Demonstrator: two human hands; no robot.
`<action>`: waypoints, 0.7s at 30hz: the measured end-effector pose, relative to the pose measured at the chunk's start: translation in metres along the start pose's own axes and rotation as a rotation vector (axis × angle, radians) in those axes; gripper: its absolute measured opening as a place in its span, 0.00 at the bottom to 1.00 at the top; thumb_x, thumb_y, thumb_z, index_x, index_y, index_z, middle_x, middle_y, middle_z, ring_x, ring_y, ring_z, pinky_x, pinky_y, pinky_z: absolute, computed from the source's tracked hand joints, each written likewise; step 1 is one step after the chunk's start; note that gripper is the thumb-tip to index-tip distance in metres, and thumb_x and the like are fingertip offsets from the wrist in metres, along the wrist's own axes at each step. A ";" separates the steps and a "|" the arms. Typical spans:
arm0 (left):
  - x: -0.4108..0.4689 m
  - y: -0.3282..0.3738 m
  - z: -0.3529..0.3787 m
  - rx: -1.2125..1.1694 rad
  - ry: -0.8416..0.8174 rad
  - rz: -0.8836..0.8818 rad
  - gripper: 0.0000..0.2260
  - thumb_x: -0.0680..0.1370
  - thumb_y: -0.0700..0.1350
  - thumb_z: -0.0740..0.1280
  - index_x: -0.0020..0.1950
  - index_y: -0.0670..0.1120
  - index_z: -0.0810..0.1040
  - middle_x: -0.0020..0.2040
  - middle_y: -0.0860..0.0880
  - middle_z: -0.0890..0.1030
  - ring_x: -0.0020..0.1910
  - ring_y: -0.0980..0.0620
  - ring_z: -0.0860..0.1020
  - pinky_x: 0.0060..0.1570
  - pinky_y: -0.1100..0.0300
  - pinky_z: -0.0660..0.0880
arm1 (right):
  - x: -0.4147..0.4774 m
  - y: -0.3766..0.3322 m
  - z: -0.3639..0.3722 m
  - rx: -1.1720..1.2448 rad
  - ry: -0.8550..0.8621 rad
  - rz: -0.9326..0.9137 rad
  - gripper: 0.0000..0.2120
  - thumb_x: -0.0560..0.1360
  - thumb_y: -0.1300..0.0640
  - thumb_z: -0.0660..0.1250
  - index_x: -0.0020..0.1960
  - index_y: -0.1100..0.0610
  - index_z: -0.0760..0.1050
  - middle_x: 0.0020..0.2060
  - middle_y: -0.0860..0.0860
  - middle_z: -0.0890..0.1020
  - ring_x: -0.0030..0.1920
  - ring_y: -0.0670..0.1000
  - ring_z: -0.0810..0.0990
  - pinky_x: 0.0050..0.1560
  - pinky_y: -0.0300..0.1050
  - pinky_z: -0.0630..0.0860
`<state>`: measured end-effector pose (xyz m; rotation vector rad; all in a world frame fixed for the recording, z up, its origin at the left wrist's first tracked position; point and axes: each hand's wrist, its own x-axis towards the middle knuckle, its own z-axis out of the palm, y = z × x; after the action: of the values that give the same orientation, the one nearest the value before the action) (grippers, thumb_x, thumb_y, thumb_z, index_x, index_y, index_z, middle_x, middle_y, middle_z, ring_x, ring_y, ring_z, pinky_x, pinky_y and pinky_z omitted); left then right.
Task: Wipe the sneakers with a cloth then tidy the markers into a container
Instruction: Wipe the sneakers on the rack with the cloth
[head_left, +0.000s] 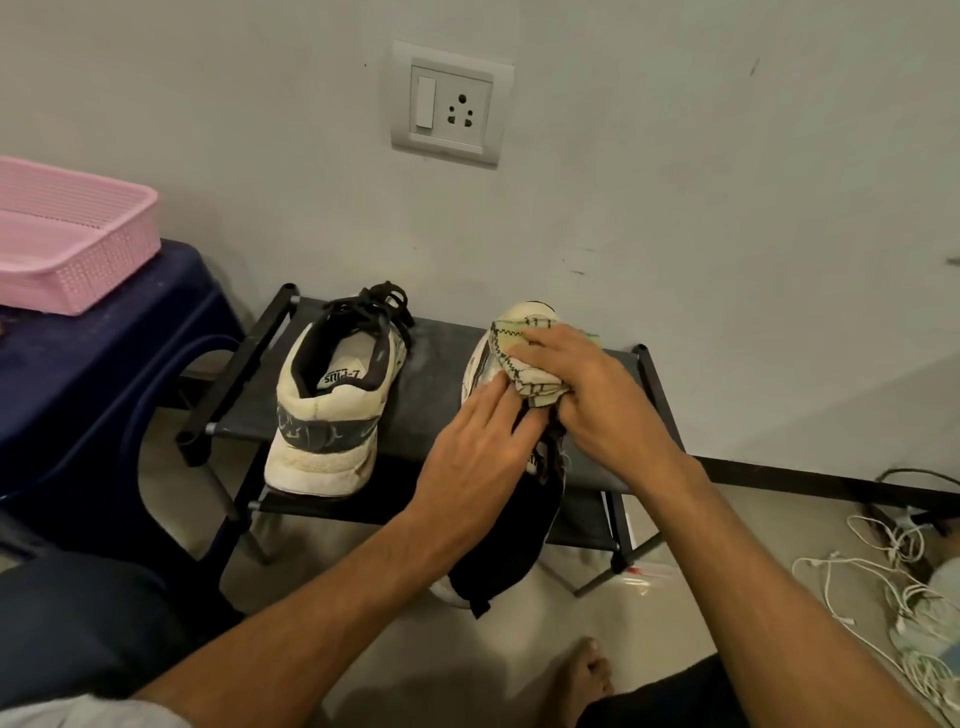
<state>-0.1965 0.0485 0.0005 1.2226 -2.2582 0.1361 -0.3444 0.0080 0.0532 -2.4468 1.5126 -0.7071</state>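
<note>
On my feed, both hands sit at the middle right of the frame, over 1 of the 2 sneakers. The right hand (589, 387) has its fingers curled over a bunched checked cloth (522, 364) and presses it onto the top of the right-side sneaker (531, 310), whose pale toe pokes out just above the cloth. The left hand (475, 444) lies flat against that sneaker's near side with fingers nearly straight, touching it and gripping nothing that I can see. Below the hands a dark shape hangs down past the rack's front edge; I cannot tell whether it is the shoe's heel or something else.

The other sneaker (332, 410) stands upright, well left of centre, heel toward me and black laces loose. Both shoes are on the top shelf of a low black shoe rack (434, 400) against the wall. At the upper left a pink basket (83, 249) sits on a dark blue stool (98, 379). A wall socket (449, 104) is at top centre, and white cables (896, 564) lie tangled on the floor at the lower right.
</note>
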 end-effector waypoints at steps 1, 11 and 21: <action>0.000 -0.002 0.000 0.018 0.008 0.007 0.20 0.76 0.40 0.57 0.67 0.39 0.74 0.65 0.37 0.75 0.67 0.39 0.72 0.66 0.47 0.71 | 0.005 0.005 -0.002 -0.072 0.003 -0.004 0.29 0.71 0.74 0.62 0.67 0.53 0.76 0.70 0.51 0.73 0.72 0.53 0.66 0.72 0.52 0.64; -0.009 -0.013 -0.023 -0.346 -0.187 -0.739 0.15 0.77 0.48 0.66 0.60 0.50 0.65 0.51 0.51 0.78 0.47 0.50 0.76 0.44 0.54 0.76 | -0.001 0.015 0.005 -0.119 -0.094 0.208 0.30 0.73 0.70 0.59 0.70 0.48 0.72 0.72 0.47 0.70 0.71 0.51 0.69 0.68 0.53 0.69; 0.012 -0.011 -0.036 -0.281 -0.024 -0.539 0.10 0.81 0.45 0.60 0.62 0.48 0.72 0.49 0.50 0.82 0.45 0.47 0.80 0.46 0.53 0.77 | -0.010 0.011 -0.008 0.090 0.059 0.284 0.28 0.73 0.73 0.58 0.66 0.51 0.77 0.63 0.46 0.79 0.62 0.44 0.75 0.64 0.34 0.70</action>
<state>-0.1777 0.0452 0.0352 1.6197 -1.8093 -0.3867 -0.3605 0.0125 0.0536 -2.1045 1.7611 -0.7760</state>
